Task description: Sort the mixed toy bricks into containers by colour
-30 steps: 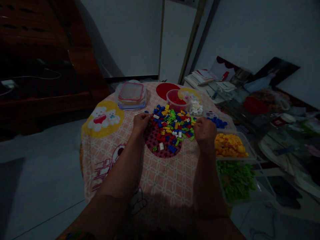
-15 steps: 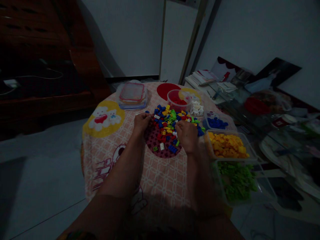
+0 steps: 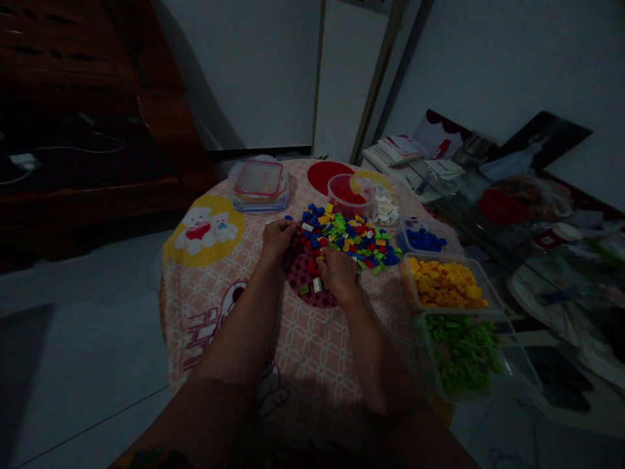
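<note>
A pile of mixed toy building bricks (image 3: 354, 228) in blue, yellow, green, red and white lies mid-table. At the pile's left edge, my left hand (image 3: 278, 238) is closed, its fingertips together; what they hold, if anything, is too small and dark to make out. A blue brick (image 3: 288, 217) shows just beyond its fingers. My right hand (image 3: 338, 275) is over the near side of the pile, its fingers pinched on a yellow brick (image 3: 321, 258). Close by lie a white brick (image 3: 318, 285) and a green brick (image 3: 304, 290).
Sorted bricks fill a red tub (image 3: 349, 195), a white heap (image 3: 385, 210), a blue box (image 3: 424, 240), a yellow box (image 3: 445, 283) and a green box (image 3: 463, 355). Stacked lidded containers (image 3: 260, 185) stand back left on the patterned tablecloth (image 3: 312, 345). A cluttered glass table (image 3: 469, 215) adjoins at right.
My right hand has moved left and nearer to me, from the pile's right part to the yellow brick, covering a blue brick. My left hand stays in almost the same place.
</note>
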`<state>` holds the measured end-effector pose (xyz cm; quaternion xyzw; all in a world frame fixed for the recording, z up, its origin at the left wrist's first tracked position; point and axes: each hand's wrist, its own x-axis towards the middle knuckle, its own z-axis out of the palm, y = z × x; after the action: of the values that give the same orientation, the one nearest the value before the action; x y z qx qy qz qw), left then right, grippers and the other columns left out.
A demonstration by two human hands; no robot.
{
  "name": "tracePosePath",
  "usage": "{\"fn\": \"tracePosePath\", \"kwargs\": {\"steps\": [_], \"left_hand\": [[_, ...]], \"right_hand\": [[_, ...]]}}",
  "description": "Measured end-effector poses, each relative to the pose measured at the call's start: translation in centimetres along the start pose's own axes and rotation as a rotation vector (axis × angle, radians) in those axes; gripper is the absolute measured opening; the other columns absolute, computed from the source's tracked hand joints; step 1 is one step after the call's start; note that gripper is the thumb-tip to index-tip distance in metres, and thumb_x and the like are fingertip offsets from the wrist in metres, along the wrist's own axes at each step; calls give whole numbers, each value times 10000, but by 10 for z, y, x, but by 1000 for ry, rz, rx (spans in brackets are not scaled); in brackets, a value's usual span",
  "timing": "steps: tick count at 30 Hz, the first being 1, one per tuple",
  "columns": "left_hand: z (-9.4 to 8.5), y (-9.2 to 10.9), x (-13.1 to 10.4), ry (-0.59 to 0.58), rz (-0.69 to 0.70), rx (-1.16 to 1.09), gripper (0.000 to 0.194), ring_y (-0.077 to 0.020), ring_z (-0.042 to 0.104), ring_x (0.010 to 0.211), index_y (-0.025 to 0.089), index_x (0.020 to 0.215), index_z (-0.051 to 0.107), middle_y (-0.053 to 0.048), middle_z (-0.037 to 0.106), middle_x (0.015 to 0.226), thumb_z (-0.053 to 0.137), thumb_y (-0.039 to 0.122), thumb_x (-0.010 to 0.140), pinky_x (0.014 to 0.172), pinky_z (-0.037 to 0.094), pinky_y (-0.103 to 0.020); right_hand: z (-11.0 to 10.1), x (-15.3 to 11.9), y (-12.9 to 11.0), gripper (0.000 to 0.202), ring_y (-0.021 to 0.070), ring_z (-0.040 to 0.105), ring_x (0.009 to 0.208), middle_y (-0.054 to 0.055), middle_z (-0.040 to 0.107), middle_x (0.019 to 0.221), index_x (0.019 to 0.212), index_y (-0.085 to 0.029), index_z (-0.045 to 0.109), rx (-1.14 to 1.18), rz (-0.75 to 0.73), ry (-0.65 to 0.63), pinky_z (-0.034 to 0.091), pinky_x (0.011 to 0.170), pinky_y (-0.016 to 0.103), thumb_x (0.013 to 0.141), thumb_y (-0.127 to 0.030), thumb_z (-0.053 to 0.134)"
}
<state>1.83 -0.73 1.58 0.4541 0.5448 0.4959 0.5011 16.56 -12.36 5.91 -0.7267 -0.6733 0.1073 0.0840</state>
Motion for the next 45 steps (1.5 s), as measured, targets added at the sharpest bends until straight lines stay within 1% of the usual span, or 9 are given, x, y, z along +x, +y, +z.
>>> {"fn": "tracePosePath", "kwargs": {"steps": [8,15,20,24,30,34,40,43,45], "left_hand": [[0,-1,0,-5,17,-16,107,-125,593,539,167,764,745,1,681,641,655,221,741,529,455,-216],[0,-1,0,-1,9,-9,100,-134,616,578,171,773,748,0,676,650,686,244,747,572,481,-227],[0,-3,3,5,-4,-11,90,-137,607,562,175,754,741,-3,660,639,694,251,753,563,475,-236],[0,-4,4,5,6,-4,94,-128,594,548,171,762,745,-1,663,637,696,251,751,548,464,-226],[0,-2,2,2,11,-4,98,-121,588,529,166,763,745,4,671,632,670,227,748,540,469,-219],[0,-1,2,1,11,0,99,-121,591,529,166,765,747,0,673,637,676,233,753,534,467,-219],[-1,-5,4,-7,22,14,117,-115,580,523,163,786,753,8,671,637,687,253,750,521,452,-211],[-1,-7,5,-6,19,17,140,-117,582,523,159,796,755,6,679,649,691,274,750,523,450,-215],[0,-8,6,-3,25,10,145,-116,582,527,158,803,757,4,684,659,686,271,747,527,448,-217]], "right_hand": [[-3,5,13,122,203,742,975,61,812,1019,1039,-199,745,249,11,74,471,820,266,941,-251,693],[-7,6,17,151,193,735,910,70,811,945,897,-185,766,259,-35,73,462,797,257,924,-148,621],[-18,5,24,223,197,736,905,73,809,956,961,-183,792,239,-8,107,481,812,260,942,-135,575],[-24,0,20,232,197,751,982,76,821,1032,1035,-187,794,239,-51,38,490,850,256,994,-168,567],[-14,-6,4,262,244,726,1129,113,801,1149,1195,-206,747,44,-95,-47,492,898,294,1044,-367,606],[-11,-6,2,248,244,711,1141,124,792,1151,1171,-190,750,-1,-115,-88,483,897,294,1049,-345,600],[-33,-4,19,235,227,729,1047,104,803,1096,1168,-186,768,52,-55,22,482,878,288,1019,-299,625],[-51,-9,48,213,245,732,1017,111,798,1062,1136,-192,772,-38,99,131,495,858,306,991,-290,651],[-65,-18,72,239,274,724,1027,140,783,1076,1144,-172,768,-130,191,275,503,862,331,988,-313,654]]}}
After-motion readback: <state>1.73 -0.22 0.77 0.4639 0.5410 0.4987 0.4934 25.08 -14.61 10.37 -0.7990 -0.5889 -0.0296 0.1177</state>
